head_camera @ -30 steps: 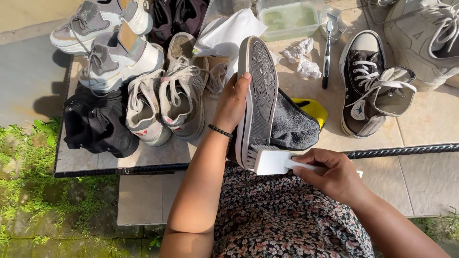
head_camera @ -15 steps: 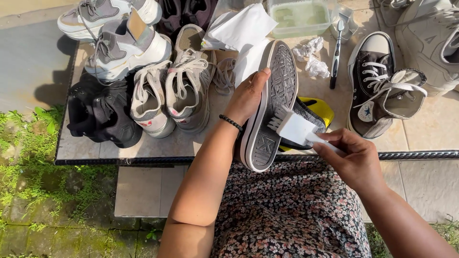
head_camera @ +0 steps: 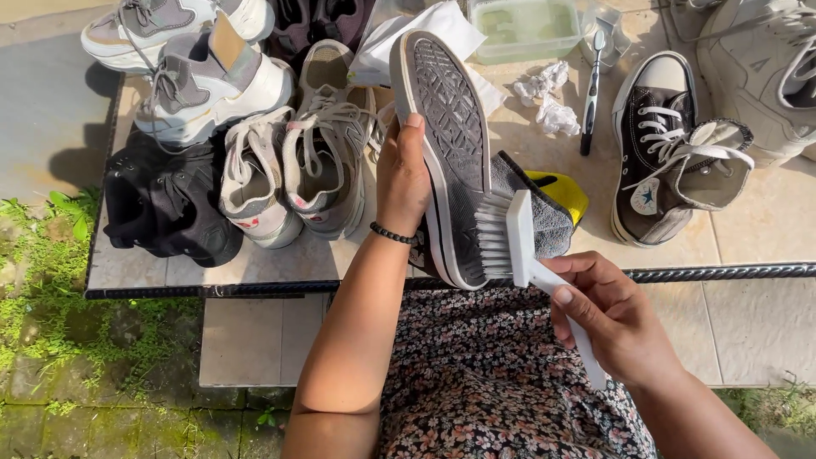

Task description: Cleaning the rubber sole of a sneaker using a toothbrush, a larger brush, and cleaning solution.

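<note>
My left hand [head_camera: 404, 178] grips a black canvas sneaker [head_camera: 446, 144] by its side, sole turned up toward me, toe pointing away. My right hand [head_camera: 616, 319] holds a white-handled brush [head_camera: 518, 242] by the handle. Its pale bristles press against the heel end of the grey rubber sole. The sneaker hovers over the near edge of the tiled table [head_camera: 561, 246]. A grey cloth [head_camera: 544, 212] lies just behind the brush, over something yellow [head_camera: 568, 189].
Several shoes crowd the table's left: black ones [head_camera: 166, 204], grey-white trainers [head_camera: 293, 166]. The matching black high-top [head_camera: 667, 153] lies at right, beside a large pale shoe [head_camera: 761, 59]. A toothbrush [head_camera: 593, 85], crumpled tissues [head_camera: 548, 98] and a green tub [head_camera: 523, 25] sit at the back.
The sneaker has tilted more upright with its toe further away. The brush has slid down along the sole to the heel end, and my right hand has dropped lower.
</note>
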